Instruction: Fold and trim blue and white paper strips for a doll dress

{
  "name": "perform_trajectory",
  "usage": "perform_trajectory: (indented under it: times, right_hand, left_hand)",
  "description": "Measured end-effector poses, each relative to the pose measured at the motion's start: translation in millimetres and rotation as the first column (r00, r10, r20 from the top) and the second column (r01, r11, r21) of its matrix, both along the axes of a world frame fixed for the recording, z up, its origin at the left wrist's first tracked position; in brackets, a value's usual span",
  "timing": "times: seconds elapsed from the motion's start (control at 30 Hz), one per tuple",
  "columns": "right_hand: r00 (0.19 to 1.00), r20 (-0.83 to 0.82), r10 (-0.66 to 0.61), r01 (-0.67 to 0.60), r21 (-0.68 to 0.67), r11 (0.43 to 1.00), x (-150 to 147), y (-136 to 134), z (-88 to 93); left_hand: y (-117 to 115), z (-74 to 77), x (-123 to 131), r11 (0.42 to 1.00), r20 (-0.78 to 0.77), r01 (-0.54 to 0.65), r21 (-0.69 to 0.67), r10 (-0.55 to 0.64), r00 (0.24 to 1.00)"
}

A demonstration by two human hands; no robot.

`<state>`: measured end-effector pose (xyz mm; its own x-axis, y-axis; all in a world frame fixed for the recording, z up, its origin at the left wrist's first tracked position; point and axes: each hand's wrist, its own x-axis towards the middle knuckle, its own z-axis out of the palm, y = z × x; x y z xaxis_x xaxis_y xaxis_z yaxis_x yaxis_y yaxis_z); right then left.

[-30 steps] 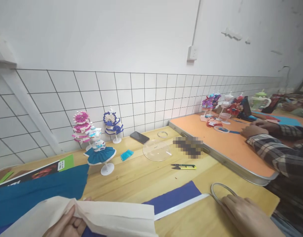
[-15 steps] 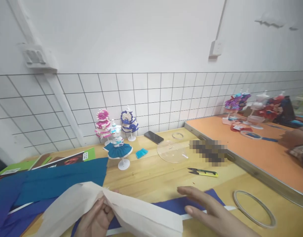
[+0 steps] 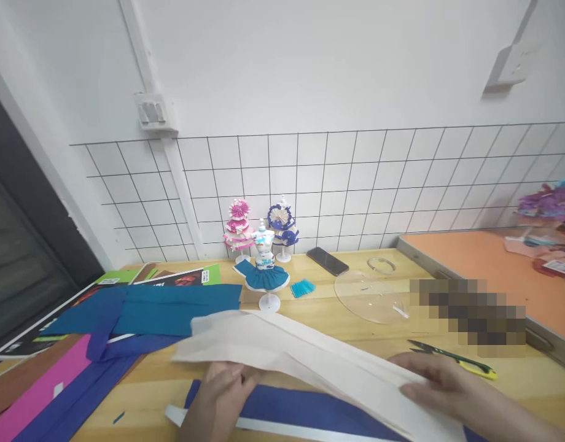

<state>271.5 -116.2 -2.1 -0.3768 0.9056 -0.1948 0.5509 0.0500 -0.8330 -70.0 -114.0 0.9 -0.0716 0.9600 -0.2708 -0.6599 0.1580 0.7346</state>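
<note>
A long folded strip of white crepe paper (image 3: pixel 301 356) stretches across the wooden table in front of me. My left hand (image 3: pixel 225 390) grips it from below near its left part, fingers curled around the edge. Fingers of my right hand (image 3: pixel 441 387) lie flat on the paper's right end. Under the white paper lies a dark blue paper strip (image 3: pixel 310 411) with a white band along its near edge.
Teal paper (image 3: pixel 172 307), purple and pink strips (image 3: pixel 47 393) lie at the left. Three small dress mannequins (image 3: pixel 263 270) stand near the grid wall, with a phone (image 3: pixel 327 261), a clear disc (image 3: pixel 372 294) and yellow snips (image 3: pixel 457 357). An orange table (image 3: pixel 476 258) adjoins on the right.
My view has swung left, so the orange table and the tape ring slid out to the right. My right hand moved onto the white paper's right end, and the paper now lies stretched out flatter.
</note>
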Motion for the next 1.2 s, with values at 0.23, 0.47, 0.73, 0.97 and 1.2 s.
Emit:
perform_trajectory:
  times: [0.23, 0.47, 0.73, 0.97, 1.2]
  right_hand:
    - [0.994, 0.073, -0.076, 0.078, -0.026, 0.997, 53.5, 2.7, -21.4]
    - [0.96, 0.085, -0.268, 0.244, 0.223, 0.944, 66.3, 30.8, -42.8]
    - [0.913, 0.083, -0.399, 0.355, 0.318, 0.879, 53.9, 36.2, -43.2]
    - [0.861, 0.199, -0.468, 0.367, 0.395, 0.842, 65.9, 39.4, -50.5]
    - [0.865, 0.342, -0.366, 0.098, 0.602, 0.793, 50.9, 20.4, -34.4]
  left_hand:
    - [15.2, -35.6, -8.9, 0.997, 0.046, 0.047, -0.066, -0.044, 0.998]
    - [19.0, -37.5, -17.0, 0.993, -0.094, -0.094, -0.07, 0.087, 0.992]
    - [16.7, -38.5, -18.1, 0.989, -0.201, -0.103, -0.11, 0.079, 0.976]
    - [10.7, -30.1, -12.4, 0.965, -0.319, 0.053, -0.255, -0.135, 0.938]
    - [9.9, -20.0, -0.4, 0.944, -0.538, -0.012, -0.328, -0.177, 0.824]
